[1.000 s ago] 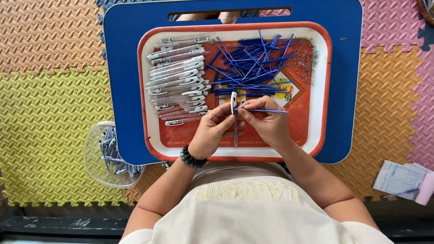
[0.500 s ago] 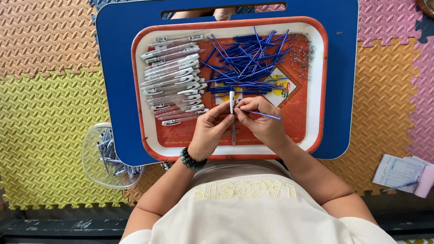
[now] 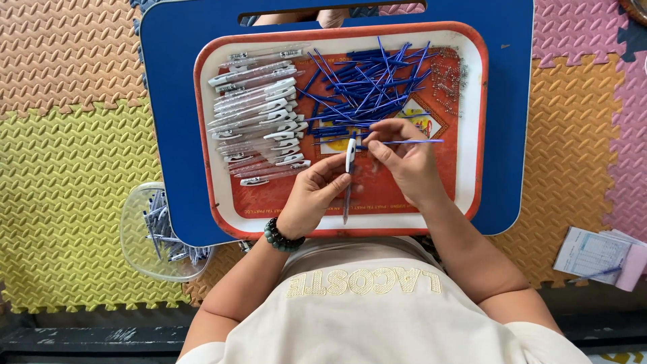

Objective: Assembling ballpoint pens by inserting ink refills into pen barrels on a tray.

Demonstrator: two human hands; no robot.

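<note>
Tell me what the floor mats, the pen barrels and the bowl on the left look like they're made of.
Floor mats: probably soft foam, matte, with embossed texture and jigsaw edges. Pen barrels: apparently clear glossy plastic with white clips; the tray shows through them. Bowl: seemingly thin see-through plastic, the mat showing through its wall.

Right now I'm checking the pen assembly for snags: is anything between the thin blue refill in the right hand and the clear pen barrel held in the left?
Nothing visible. The right hand holds the thin blue refill beside the clear pen barrel gripped by the left hand, with only open air above the orange tray between them.
</note>
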